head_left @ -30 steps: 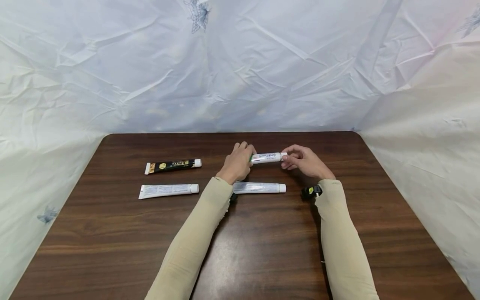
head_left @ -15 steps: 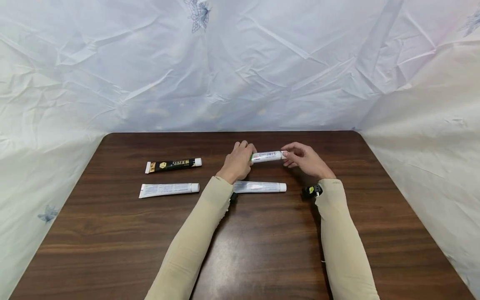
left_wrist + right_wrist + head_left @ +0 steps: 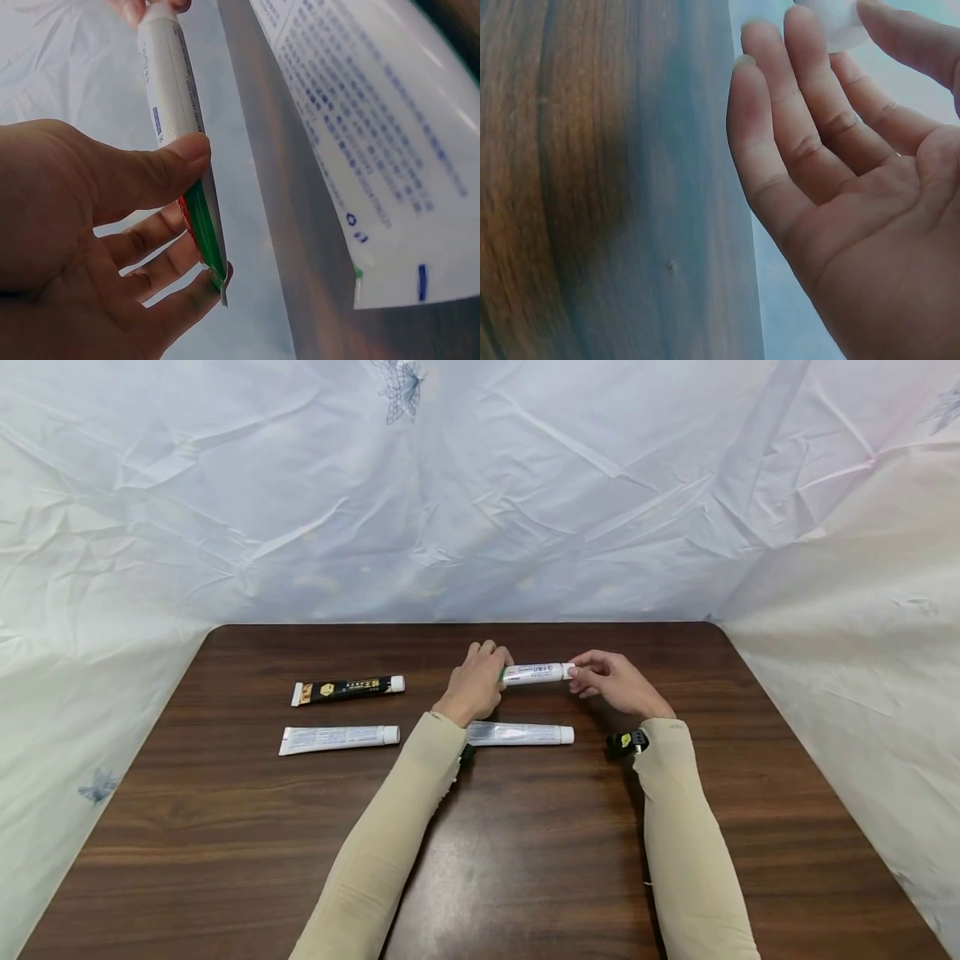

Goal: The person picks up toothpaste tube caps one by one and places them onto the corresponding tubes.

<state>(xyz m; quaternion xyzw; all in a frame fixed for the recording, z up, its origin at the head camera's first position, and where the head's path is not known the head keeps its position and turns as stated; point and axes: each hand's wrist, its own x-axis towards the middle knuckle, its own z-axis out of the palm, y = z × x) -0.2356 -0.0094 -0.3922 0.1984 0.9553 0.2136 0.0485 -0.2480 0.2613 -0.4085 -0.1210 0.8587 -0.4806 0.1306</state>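
My left hand [image 3: 476, 685] holds the flat end of a white toothpaste tube [image 3: 534, 674], its thumb on one side and the fingers on the other. Green and red bands mark that end of the tube [image 3: 196, 214] in the left wrist view. At the tube's other end, my right hand [image 3: 618, 683] pinches the white cap [image 3: 844, 22] between thumb and fingertips. The tube lies sideways between both hands, raised over the table. Another white toothpaste tube [image 3: 521, 734] lies below it, its left end hidden by my left wrist.
A black tube with a white cap [image 3: 348, 690] lies on the brown wooden table [image 3: 225, 835] at the left, caps facing right. In front of it is a white tube with printed text [image 3: 339, 739]. White sheeting [image 3: 480, 527] surrounds the table's back and sides.
My right hand has shifted slightly right at the cap, and the label's lettering has turned a little. My left hand keeps its grip in the same spot.
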